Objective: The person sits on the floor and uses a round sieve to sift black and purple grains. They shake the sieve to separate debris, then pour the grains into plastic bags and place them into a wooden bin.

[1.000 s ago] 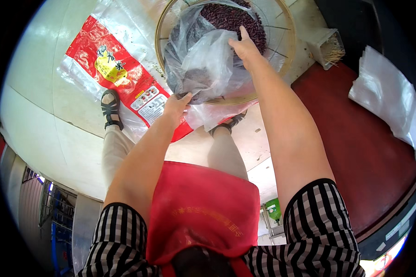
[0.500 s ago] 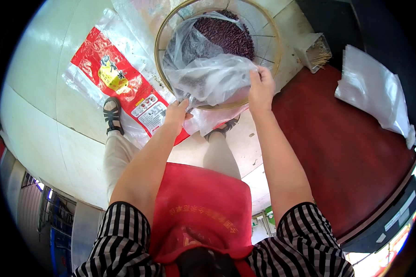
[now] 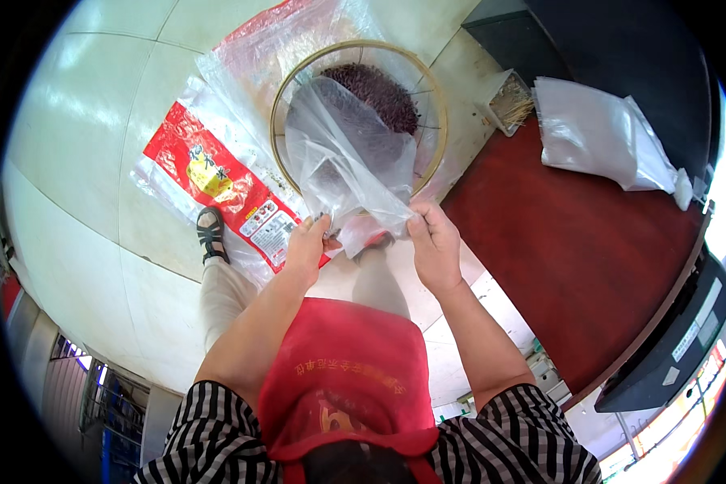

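Both hands are closed on the near edge of a clear plastic bag (image 3: pixel 339 161), the left grip (image 3: pixel 308 242) at one side, the right grip (image 3: pixel 434 242) pinching the other. The bag spreads over a round gold-rimmed stand (image 3: pixel 360 43), with dark red beans (image 3: pixel 375 95) at its far side; whether they lie inside the plastic, I can't tell. A red printed sack (image 3: pixel 211 173) lies left of the stand, beside a sandalled foot (image 3: pixel 210 231). Pale tiles (image 3: pixel 73 218) cover the floor. To the right, a dark red bench (image 3: pixel 573 250) has a box of thin sticks (image 3: pixel 509 103) and whitish plastic bags (image 3: pixel 593 133) at its far end.
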`<action>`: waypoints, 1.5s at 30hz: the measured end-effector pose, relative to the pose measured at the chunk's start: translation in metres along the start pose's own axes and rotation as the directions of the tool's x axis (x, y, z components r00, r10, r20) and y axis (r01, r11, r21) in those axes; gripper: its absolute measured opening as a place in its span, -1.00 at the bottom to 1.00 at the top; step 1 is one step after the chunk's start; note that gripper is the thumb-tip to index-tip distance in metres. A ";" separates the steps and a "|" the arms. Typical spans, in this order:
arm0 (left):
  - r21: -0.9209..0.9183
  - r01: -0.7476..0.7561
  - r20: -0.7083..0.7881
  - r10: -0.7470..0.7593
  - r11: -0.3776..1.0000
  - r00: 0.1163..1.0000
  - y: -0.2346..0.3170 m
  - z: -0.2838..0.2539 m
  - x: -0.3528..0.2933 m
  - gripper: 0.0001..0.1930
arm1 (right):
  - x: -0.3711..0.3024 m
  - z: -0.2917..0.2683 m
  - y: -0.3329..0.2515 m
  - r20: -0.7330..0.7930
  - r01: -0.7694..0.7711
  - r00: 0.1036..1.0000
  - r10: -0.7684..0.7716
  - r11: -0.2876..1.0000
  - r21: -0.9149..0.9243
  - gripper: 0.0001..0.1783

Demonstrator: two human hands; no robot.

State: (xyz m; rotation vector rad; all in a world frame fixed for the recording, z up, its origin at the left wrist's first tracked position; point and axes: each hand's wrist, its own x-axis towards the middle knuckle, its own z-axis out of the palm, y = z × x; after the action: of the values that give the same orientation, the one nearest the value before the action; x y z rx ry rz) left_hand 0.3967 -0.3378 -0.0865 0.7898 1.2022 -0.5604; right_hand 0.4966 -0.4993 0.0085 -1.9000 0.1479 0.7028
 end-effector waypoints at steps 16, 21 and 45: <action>0.108 -0.040 0.032 0.037 0.993 0.999 0.009 0.020 -0.064 -0.77 | -0.015 -0.043 -0.027 -0.233 -0.049 0.971 0.052 0.999 0.021 -0.88; 0.087 -0.157 0.157 0.142 0.984 0.977 0.055 0.069 -0.098 -0.74 | 0.017 -0.064 -0.045 -0.380 0.095 0.925 0.001 0.967 0.235 -0.88; 0.604 -0.455 0.022 0.557 0.655 0.830 0.035 0.014 0.016 -0.85 | 0.120 -0.097 0.014 -0.426 0.083 0.902 -0.077 0.997 -0.004 -0.81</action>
State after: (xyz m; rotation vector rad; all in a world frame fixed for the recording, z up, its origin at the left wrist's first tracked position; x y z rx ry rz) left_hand 0.4358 -0.3263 -0.0913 1.6850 0.8793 -0.3925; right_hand 0.6282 -0.5653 -0.0403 -2.0102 0.3474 0.2191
